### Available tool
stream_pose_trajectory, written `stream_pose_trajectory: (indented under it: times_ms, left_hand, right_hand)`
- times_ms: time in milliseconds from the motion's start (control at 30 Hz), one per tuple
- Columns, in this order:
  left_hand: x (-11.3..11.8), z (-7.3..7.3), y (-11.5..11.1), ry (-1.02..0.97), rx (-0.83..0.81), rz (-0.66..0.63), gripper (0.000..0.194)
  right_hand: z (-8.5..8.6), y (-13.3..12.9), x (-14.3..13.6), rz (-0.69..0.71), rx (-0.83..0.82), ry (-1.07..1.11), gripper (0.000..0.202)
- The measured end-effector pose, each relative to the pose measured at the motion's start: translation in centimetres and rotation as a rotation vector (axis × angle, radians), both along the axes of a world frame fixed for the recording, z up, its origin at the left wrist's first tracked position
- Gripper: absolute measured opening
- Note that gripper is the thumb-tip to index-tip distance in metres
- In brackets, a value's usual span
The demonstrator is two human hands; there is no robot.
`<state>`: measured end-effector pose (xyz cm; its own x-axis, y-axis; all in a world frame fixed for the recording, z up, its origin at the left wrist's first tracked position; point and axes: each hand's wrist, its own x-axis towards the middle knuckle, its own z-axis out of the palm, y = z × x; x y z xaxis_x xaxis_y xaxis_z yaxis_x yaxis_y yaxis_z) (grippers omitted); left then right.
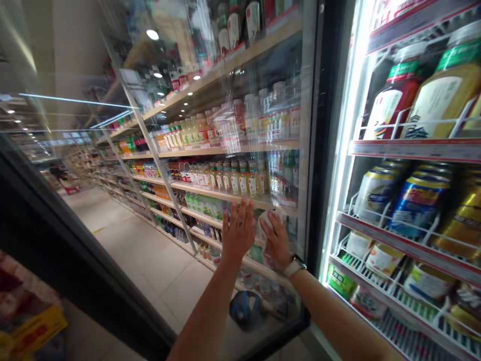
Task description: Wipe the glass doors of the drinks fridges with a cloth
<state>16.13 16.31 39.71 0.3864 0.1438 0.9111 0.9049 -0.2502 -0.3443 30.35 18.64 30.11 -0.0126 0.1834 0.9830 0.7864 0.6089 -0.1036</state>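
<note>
While the left hand [239, 230] rests flat on the glass door [314, 165], fingers extended and holding nothing, the right hand [278, 238], just beside it, presses a white cloth [264, 220] to the same pane under spread, partly bent fingers. A watch [298, 261] circles the right wrist. Shelves of bottles [235, 181] show through the glass; at right, a lit cooler [413, 150] holds cans [419, 205] and more bottles.
</note>
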Motion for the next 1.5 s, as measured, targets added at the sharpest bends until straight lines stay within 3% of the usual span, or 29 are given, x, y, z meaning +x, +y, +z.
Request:
stream_pose_trajectory:
  times_ms: [100,167,200,233,300,467,533,567,633,800,867,900,933,1000,1167,1267,1333,1367,1433,1500]
  left_hand:
    - [-0.2,0.0,0.5,0.006,0.021,0.008,0.064]
    - [-0.3,0.0,0.8,0.006,0.002,-0.008,0.065]
    - [-0.4,0.0,0.9,0.005,-0.014,-0.017,0.065]
    - [-0.5,0.0,1.1,0.002,-0.032,-0.024,0.066]
    - [-0.6,-0.1,1.3,-0.007,-0.066,-0.032,0.067]
    - [-1.1,-0.2,1.8,0.03,-0.07,-0.06,0.066]
    - [-1.4,-0.4,2.2,0.154,-0.034,-0.107,0.064]
    - [-1.6,-0.5,2.4,0.222,-0.015,-0.131,0.062]
    - [-1.8,-0.4,2.8,0.301,-0.001,-0.149,0.059]
    - [-1.2,0.6,3.3,0.249,-0.093,-0.134,0.052]
    - [-0.4,1.1,3.3,0.235,-0.126,-0.172,0.05]
    - [0.1,1.3,3.3,0.215,-0.145,-0.181,0.05]
    - [0.6,1.5,3.3,0.192,-0.167,-0.177,0.051]
    - [1.5,1.4,3.5,0.145,-0.197,-0.141,0.057]
    - [2.2,0.6,4.1,0.134,-0.203,-0.081,0.069]
    - [2.1,0.4,3.9,0.133,-0.183,-0.084,0.069]
    - [2.1,0.5,3.7,0.133,-0.162,-0.083,0.069]
    - [2.1,0.5,3.7,0.131,-0.155,-0.081,0.069]
    - [2.2,0.5,3.6,0.13,-0.155,-0.079,0.069]
    - [2.3,0.5,3.5,0.129,-0.174,-0.081,0.069]
  right_hand:
    - [5.5,1.1,0.7,0.002,-0.036,0.05,0.064]
    - [7.4,1.4,0.9,-0.012,-0.065,0.068,0.065]
    - [7.4,1.5,0.9,-0.024,-0.071,0.067,0.067]
    - [6.9,1.4,0.7,-0.035,-0.072,0.061,0.069]
    - [3.8,0.8,0.2,-0.04,-0.084,0.06,0.072]
    - [-7.4,-2.3,-2.4,-0.002,-0.27,0.064,0.079]
    - [-9.1,-2.9,-2.9,0.007,-0.296,0.054,0.08]
    - [-8.9,-2.9,-2.9,0.015,-0.296,0.05,0.081]
    - [-6.3,-2.1,-2.2,0.027,-0.283,0.047,0.082]
    - [5.7,1.5,1.5,0.0,-0.198,0.018,0.079]
    - [8.6,2.6,2.6,-0.016,-0.167,0.019,0.078]
    - [8.9,3.0,3.0,-0.023,-0.151,0.016,0.077]
    - [8.6,3.2,3.2,-0.03,-0.136,0.011,0.076]
    - [5.9,3.1,3.5,-0.048,-0.117,0.007,0.074]
    - [-5.7,0.9,3.8,-0.124,-0.173,-0.013,0.082]
    - [-10.0,-0.7,3.6,-0.131,-0.172,-0.011,0.082]
    - [-10.1,-0.9,3.5,-0.128,-0.176,-0.008,0.082]
    - [-9.3,-0.7,3.5,-0.127,-0.18,-0.007,0.081]
    - [-6.1,0.4,3.8,-0.119,-0.18,-0.016,0.079]
    - [-1.3,1.7,4.4,-0.098,-0.151,-0.042,0.076]
